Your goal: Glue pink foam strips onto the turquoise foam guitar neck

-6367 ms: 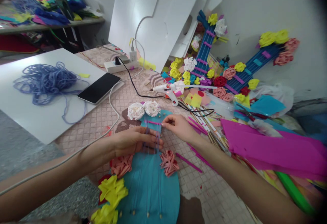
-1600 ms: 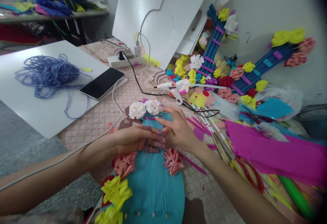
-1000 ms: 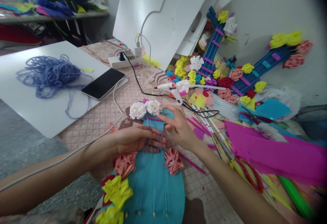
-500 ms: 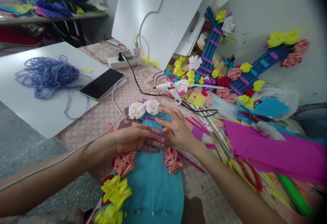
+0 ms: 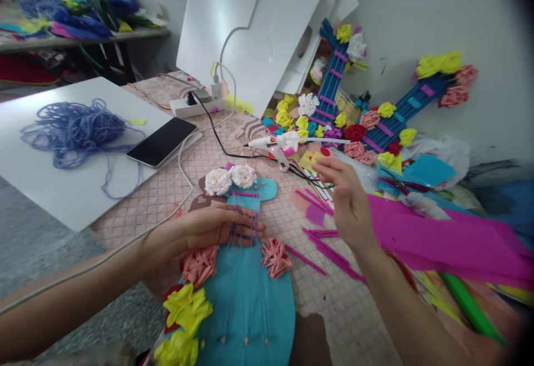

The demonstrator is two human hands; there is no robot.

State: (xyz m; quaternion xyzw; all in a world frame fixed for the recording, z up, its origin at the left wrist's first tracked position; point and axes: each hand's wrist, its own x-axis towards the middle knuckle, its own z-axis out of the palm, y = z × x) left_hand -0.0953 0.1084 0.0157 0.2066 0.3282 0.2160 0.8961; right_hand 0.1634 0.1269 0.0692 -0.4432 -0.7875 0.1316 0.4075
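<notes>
A turquoise paper guitar [image 5: 267, 293] lies before me, its neck pointing away, with strings of thin yarn [image 5: 246, 305] running down to small beads. My left hand [image 5: 225, 227] lies across the neck, palm turned up and fingers stretched out, the strings passing over the fingers. Raised to the right of the neck, my right hand [image 5: 350, 204] holds nothing that I can see, its fingers loosely extended. Just beyond it lies a white hot glue gun [image 5: 275, 146] with a glue stick at its rear. White crepe flowers [image 5: 229, 179] and a magenta strip [image 5: 244, 194] sit at the guitar's head.
Magenta sticks [image 5: 334, 255] and magenta sheets [image 5: 438, 238] lie to the right. Two decorated blue guitars [image 5: 411, 115] lean at the back. A phone [image 5: 162, 141] and a heap of blue yarn [image 5: 77, 132] are left. A white cable [image 5: 167, 218] crosses above my left forearm.
My right hand has left the guitar's neck and moved right and up, toward the glue gun. My left hand stays under the strings. The view has shifted slightly.
</notes>
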